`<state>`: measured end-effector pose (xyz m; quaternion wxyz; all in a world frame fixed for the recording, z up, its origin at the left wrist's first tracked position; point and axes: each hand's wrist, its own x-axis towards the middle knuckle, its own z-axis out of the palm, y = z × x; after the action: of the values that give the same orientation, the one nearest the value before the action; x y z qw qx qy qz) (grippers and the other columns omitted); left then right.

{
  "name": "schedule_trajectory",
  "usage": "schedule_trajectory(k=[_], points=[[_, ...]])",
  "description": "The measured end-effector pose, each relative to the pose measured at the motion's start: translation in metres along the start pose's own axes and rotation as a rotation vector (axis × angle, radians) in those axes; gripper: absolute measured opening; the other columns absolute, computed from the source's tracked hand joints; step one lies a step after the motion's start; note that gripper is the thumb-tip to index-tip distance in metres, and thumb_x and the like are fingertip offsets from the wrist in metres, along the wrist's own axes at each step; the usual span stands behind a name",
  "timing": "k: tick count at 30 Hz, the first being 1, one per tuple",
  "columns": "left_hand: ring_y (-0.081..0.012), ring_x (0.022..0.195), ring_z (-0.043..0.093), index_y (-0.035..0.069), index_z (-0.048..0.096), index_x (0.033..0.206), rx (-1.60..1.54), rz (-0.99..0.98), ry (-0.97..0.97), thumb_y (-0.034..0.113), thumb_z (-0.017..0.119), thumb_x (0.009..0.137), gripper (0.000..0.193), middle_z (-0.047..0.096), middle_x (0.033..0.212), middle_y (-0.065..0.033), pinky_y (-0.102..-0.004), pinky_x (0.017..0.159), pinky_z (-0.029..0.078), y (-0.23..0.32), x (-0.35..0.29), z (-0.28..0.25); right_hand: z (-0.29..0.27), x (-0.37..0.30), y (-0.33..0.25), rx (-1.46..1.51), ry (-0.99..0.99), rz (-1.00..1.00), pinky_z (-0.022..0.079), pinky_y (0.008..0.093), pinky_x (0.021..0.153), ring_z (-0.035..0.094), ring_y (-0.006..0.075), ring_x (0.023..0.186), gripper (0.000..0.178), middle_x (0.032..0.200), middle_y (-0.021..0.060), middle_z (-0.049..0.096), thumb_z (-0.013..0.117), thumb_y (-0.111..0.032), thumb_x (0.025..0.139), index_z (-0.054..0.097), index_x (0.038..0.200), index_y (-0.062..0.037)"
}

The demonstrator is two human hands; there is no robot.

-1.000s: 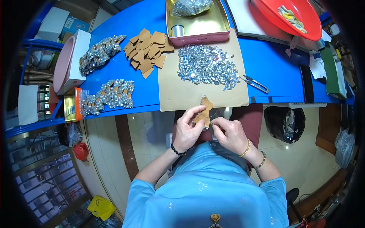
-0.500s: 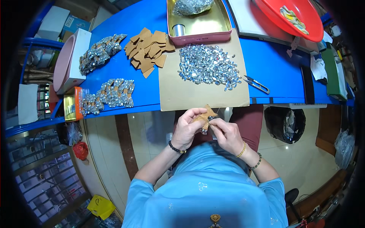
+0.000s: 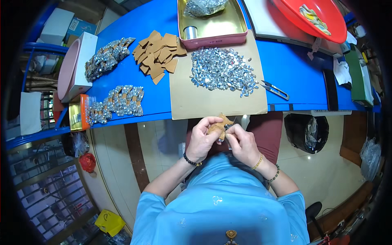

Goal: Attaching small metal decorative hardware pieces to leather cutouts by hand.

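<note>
In front of my lap, just below the table edge, my left hand (image 3: 200,141) is closed on a brown leather-like patch (image 3: 217,126). Small dark and shiny stones sit along the patch's lower right side. My right hand (image 3: 243,143) pinches at that side, thumb and fingertips together. A thin, needle-like line shows by its fingertips, too fine to be sure of. Beyond the hands, a pile of loose clear gems (image 3: 222,71) lies on a cardboard sheet (image 3: 218,107). Left of it is a heap of brown patches (image 3: 159,53).
Thread snips (image 3: 275,90) lie right of the gems. A tin (image 3: 214,42) behind them holds a spool (image 3: 190,32) and a plastic bag. Gem-covered pieces (image 3: 122,101) lie at left on the blue table (image 3: 157,98). A red basin (image 3: 286,10) stands far right.
My right hand has shifted slightly, its fingertips now a little higher beside the patch. My left hand keeps its hold on the patch.
</note>
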<state>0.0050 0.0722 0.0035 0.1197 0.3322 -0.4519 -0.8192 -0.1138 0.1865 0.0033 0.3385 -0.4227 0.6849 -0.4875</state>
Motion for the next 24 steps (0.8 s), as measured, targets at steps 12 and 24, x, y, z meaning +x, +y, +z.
schedule_trajectory(k=[12, 24], points=[[-0.0132, 0.078, 0.057, -0.002, 0.054, 0.103, 0.506, 0.311, 0.175, 0.000, 0.057, 0.079, 0.024, 0.059, 0.091, -0.0062, -0.0253, 0.071, 0.048, -0.007, -0.001, 0.016, -0.011, 0.003, -0.022, -0.149, 0.031, -0.038, 0.045, 0.0323, 0.051, 0.059, 0.0228, 0.057, 0.008, 0.069, 0.0113, 0.056, 0.054, -0.002, 0.081, 0.049, 0.087, -0.0018], [-0.0312, 0.079, 0.055, 0.000, 0.053, 0.099, 0.889, 0.595, 0.075, -0.004, 0.055, 0.073, 0.027, 0.053, 0.089, -0.0155, -0.0368, 0.067, 0.045, -0.007, 0.000, 0.018, -0.016, 0.021, -0.025, -0.016, 0.150, -0.339, 0.049, 0.0319, 0.052, 0.060, 0.0227, 0.059, 0.003, 0.076, 0.0107, 0.058, 0.053, -0.005, 0.085, 0.052, 0.087, -0.0029]])
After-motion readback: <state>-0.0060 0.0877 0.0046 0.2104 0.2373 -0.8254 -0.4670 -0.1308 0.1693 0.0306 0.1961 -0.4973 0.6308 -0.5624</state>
